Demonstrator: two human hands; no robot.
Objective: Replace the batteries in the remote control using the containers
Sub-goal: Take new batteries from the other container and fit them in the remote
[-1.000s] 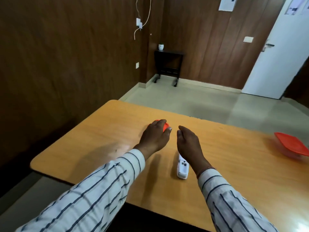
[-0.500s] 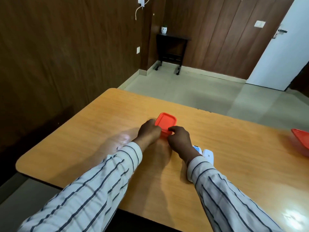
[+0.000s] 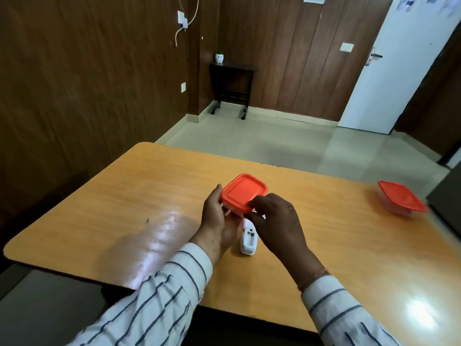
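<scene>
A small clear container with an orange-red lid (image 3: 243, 192) is held just above the wooden table (image 3: 124, 208). My left hand (image 3: 215, 221) grips its left side and underside. My right hand (image 3: 274, 218) pinches the lid's near right corner. A white remote control (image 3: 247, 239) lies on the table right below and between my hands, back side up with its battery bay exposed; its far end is hidden by my hands. What is inside the container cannot be made out.
A second clear container with an orange-red lid (image 3: 401, 199) sits near the table's right edge, beside a dark object (image 3: 446, 196). Beyond the table are a tiled floor, wood-panelled walls, a small dark side table (image 3: 232, 88) and a white door (image 3: 389, 71).
Both hands closed on the lidded container and drew it nearer, lifting it off the table. The right hand went from hovering to pinching the lid's corner.
</scene>
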